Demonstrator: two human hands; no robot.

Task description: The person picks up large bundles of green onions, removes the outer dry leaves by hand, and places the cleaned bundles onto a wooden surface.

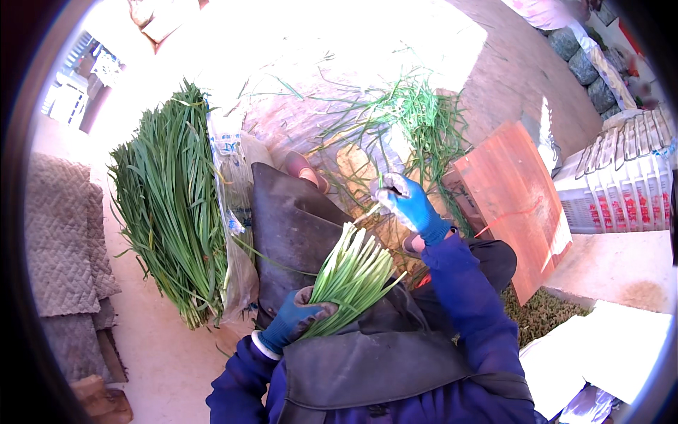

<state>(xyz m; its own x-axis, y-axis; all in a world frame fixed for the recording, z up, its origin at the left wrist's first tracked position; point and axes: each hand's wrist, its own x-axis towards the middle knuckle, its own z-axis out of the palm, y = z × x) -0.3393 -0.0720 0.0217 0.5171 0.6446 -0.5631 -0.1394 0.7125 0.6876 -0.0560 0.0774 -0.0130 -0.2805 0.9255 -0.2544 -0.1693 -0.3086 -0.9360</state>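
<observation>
My left hand (299, 316), in a blue glove with a grey palm, is wrapped round a bunch of garlic chives (355, 277) on my lap. The pale stem ends point up and away from me. Beyond the bunch, my right hand (411, 205), gloved alike, has its fingertips pinched together. A thin pale stalk (367, 214) shows at those fingers, just past the stem ends. A dark apron (374, 364) covers my lap. To my left lies a large heap of long green chives (169, 205) against a clear plastic bag (240, 198).
Loose green trimmings (424, 116) are strewn on the floor ahead. A reddish-brown board (512, 205) leans at my right, near a white plastic crate (614, 187). Quilted grey padding (60, 237) is stacked at far left. White sheets (600, 353) lie at lower right.
</observation>
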